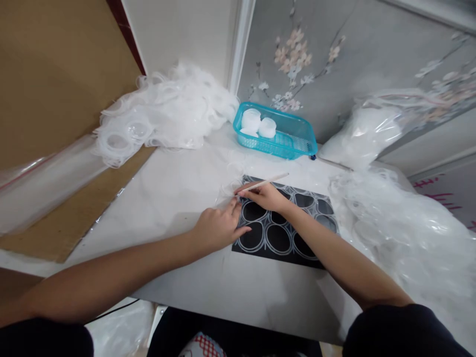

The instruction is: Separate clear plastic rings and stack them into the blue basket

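A black sheet [286, 255] lies on the table, covered with rows of clear rings outlined in white. My right hand [266, 196] is closed around a thin white stick [269, 180], pen-like, its lower end pointing at the sheet's upper left edge. What tip the stick has is too small to make out. My left hand [219, 225] rests at the sheet's left edge, thumb spread over a ring, fingertips close to the stick's lower end. Thin clear rings [228, 188] lie just beyond those fingertips, off the sheet.
A blue plastic basket [297, 148] holding several white stacked rounds stands behind the sheet. Clear rings are heaped [174, 109] at the back left beside cardboard [122, 176]. A bulging plastic bag [368, 134] and a large clear pile [416, 233] take up the right.
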The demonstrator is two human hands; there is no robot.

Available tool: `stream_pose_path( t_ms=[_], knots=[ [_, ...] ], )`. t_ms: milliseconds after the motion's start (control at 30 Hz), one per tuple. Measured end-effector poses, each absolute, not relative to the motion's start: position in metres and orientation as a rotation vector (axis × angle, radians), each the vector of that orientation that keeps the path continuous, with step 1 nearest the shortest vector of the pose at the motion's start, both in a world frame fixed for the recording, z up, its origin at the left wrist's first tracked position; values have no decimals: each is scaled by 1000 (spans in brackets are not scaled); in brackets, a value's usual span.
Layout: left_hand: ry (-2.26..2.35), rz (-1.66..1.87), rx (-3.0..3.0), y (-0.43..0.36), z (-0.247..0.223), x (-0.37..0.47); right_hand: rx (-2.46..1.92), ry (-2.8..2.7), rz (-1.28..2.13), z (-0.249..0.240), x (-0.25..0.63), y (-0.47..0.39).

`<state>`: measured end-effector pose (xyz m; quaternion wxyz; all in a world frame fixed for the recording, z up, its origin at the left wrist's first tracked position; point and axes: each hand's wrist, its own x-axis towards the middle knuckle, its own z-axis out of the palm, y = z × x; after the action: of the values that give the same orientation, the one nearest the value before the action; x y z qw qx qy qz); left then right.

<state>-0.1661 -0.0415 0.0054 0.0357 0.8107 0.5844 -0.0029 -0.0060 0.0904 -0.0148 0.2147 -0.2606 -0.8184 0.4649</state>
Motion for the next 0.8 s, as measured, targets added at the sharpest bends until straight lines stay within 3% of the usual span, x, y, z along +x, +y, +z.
stream_pose_path(
  t_ms=[333, 533, 600, 800],
  knots=[
    [1724, 133, 2433, -36, 13, -173, -595, -2657, 614, -23, -1, 92],
    [1705, 54, 2361, -31, 10, -177, -1059, -1727, 310, 23, -7, 155],
    [1697, 143, 2347, -30, 8, -180, -1098, -1455, 423, 38, -5, 142],
    [1596, 713, 2290, -26, 23, -184, -984, -1156, 1652, 71, 18, 25]
  ],
)
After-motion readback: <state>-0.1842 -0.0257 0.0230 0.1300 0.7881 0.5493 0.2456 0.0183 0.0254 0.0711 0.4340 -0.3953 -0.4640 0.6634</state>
